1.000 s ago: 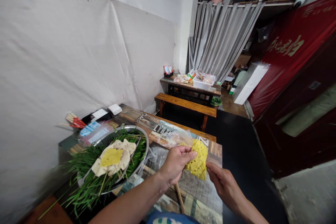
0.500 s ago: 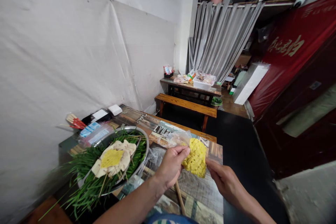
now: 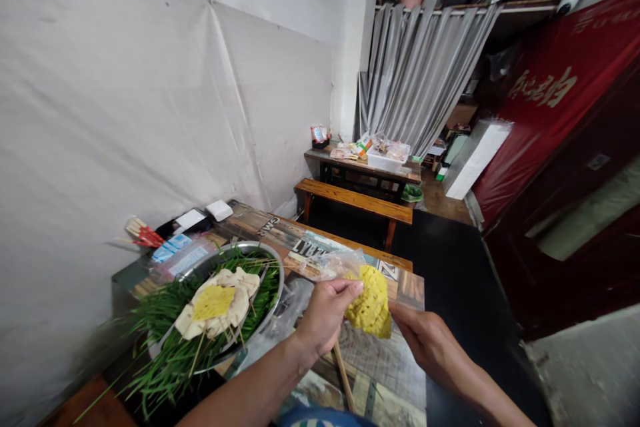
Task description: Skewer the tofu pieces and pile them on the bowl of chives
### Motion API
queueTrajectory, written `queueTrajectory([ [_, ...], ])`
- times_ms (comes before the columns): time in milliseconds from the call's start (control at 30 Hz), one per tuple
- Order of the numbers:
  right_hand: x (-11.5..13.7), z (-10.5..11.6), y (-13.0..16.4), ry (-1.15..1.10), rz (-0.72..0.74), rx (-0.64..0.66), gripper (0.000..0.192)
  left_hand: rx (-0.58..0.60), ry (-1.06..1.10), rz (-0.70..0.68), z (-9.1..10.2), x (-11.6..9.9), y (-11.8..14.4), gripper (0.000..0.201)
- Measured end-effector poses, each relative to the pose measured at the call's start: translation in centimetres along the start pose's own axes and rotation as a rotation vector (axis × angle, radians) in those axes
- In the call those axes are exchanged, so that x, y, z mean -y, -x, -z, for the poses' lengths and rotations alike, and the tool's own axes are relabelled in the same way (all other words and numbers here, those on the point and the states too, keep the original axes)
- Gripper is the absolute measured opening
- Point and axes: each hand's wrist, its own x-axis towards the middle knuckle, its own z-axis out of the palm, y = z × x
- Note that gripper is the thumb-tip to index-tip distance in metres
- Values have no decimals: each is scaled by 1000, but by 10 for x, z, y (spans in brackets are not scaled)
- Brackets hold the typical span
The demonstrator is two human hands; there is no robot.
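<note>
Handling: thin yellow sheet (image 3: 371, 303), surely light and floppy, already curling at the edges; likely to tear if tugged hard, so best pinched at opposite edges.
Where to hold: near the left edge and low on the right edge, just as gripped now.
Look: bright yellow, dimpled grid pattern all over, roughly square, bent into a loose fold.
Place: held up in the air above the near right part of the patterned table (image 3: 410, 283), well right of the bowl.
Left hand (image 3: 327, 313): thumb and fingers clamped on the sheet's left edge.
Right hand (image 3: 425, 340): fingertips closed on the sheet's lower right edge.
Stick (image 3: 344, 377): wooden skewer slanting on the table just below the left hand; contact with the hand not clear.
Bowl (image 3: 274, 263): metal, far left, heaped with green chives, pale sheets and one more yellow piece (image 3: 213, 301) on top.
Bag (image 3: 333, 263): clear plastic, just behind the held sheet.
</note>
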Motion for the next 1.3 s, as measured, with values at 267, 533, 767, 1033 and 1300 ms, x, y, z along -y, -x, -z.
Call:
queueTrajectory([
  [267, -2, -9, -1, 22, -11, 96, 35, -71, -21, 10, 3, 3, 1, 30],
  [533, -9, -19, 0, 154, -9, 142, 32, -87, -46, 127, 7, 9, -2, 30],
  [767, -10, -20, -8, 144, -56, 132, 26, 18, 126, 118, 15, 10, -16, 38],
  [1033, -42, 6, 9, 59, -33, 70, 28, 15, 158, 125, 41, -17, -20, 23],
  [1300, -51, 6, 23, 115, 55, 145, 28, 110, 75, 273, 44, 6, -13, 34],
])
